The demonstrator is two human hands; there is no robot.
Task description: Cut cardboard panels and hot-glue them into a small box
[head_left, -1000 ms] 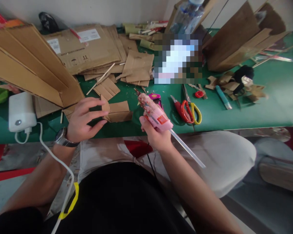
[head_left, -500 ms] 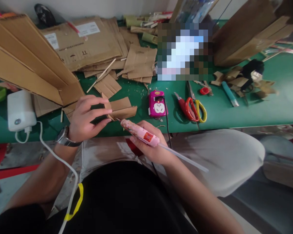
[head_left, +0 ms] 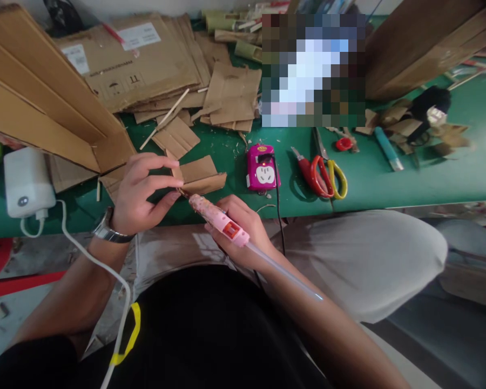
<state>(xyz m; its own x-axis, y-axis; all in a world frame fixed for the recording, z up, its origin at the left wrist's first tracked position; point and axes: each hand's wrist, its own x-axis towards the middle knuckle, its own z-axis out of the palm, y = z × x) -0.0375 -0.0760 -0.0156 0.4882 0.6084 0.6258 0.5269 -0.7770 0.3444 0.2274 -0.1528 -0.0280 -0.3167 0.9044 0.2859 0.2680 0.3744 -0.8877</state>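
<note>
My left hand [head_left: 143,189] pinches the left edge of a small folded cardboard piece [head_left: 200,172] between fingertips and thumb, close over the green table. In my right hand [head_left: 247,232] is a pink hot glue gun [head_left: 218,219], fingers wrapped round it. A long translucent glue stick [head_left: 285,269] sticks out of its back end, over my right forearm. The nozzle points up and left and reaches the lower left edge of the cardboard, near my left thumb. Whether glue is coming out cannot be made out.
A magenta power adapter [head_left: 263,168] with a black cord stands right of the cardboard. Scissors [head_left: 322,175] and a teal-handled cutter [head_left: 389,148] lie farther right. A white power bank [head_left: 28,183] sits left, beside a tall cardboard structure [head_left: 60,97]. Flattened cardboard [head_left: 146,65] is stacked behind.
My right hand has moved the glue gun left and slightly down, bringing its nozzle to the cardboard's lower left edge. My left hand still holds the piece. The camera view has shifted slightly.
</note>
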